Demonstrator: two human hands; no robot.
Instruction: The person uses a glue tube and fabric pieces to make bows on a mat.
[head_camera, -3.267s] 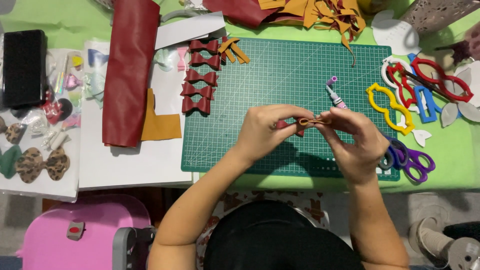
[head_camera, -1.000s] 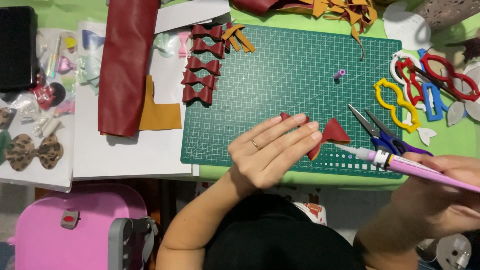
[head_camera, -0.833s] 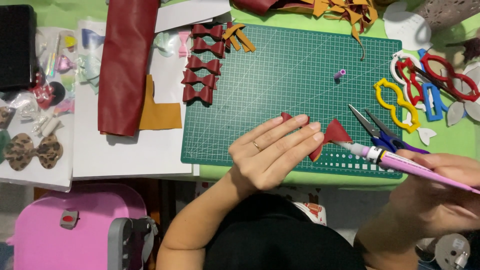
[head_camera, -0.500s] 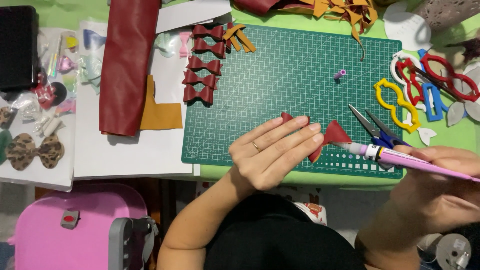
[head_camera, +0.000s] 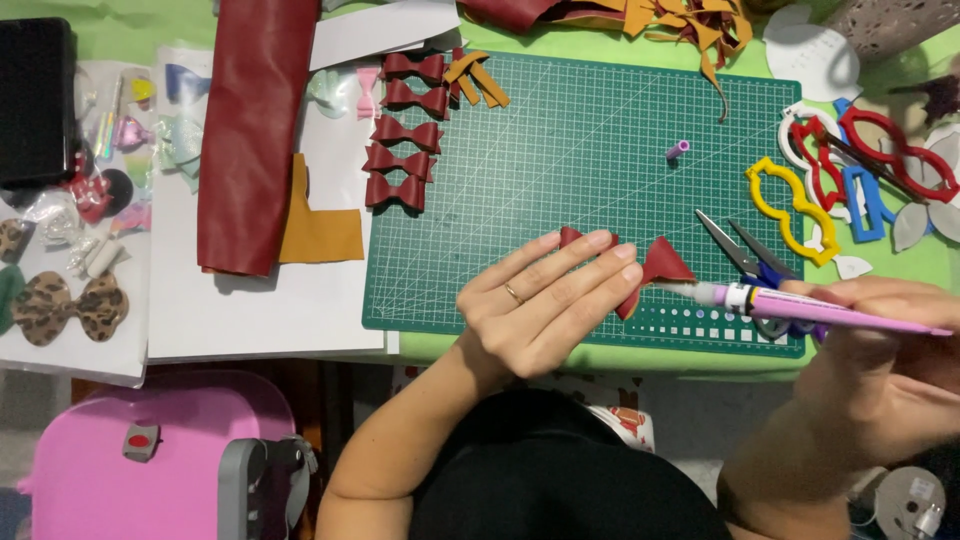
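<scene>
My left hand (head_camera: 550, 305) rests over the green cutting mat (head_camera: 600, 150) and pinches a dark red leather bow piece (head_camera: 655, 268), whose ends stick out past the fingers. My right hand (head_camera: 880, 350) grips a pink glue pen (head_camera: 810, 308) held nearly level. The pen's white tip touches the right wing of the bow piece. A small purple cap (head_camera: 678, 150) lies alone on the mat above.
Finished dark red bows (head_camera: 400, 150) lie in a column at the mat's left edge, beside a red leather roll (head_camera: 250, 130). Scissors (head_camera: 745, 255) and coloured bow templates (head_camera: 830, 180) lie right. Mustard scraps (head_camera: 690, 20) sit at the top. A pink case (head_camera: 130, 460) stands below.
Since 3.3 s ago my right hand let go of the bow piece and took up the glue pen. In the last second the pen tip has stayed at the bow's right wing.
</scene>
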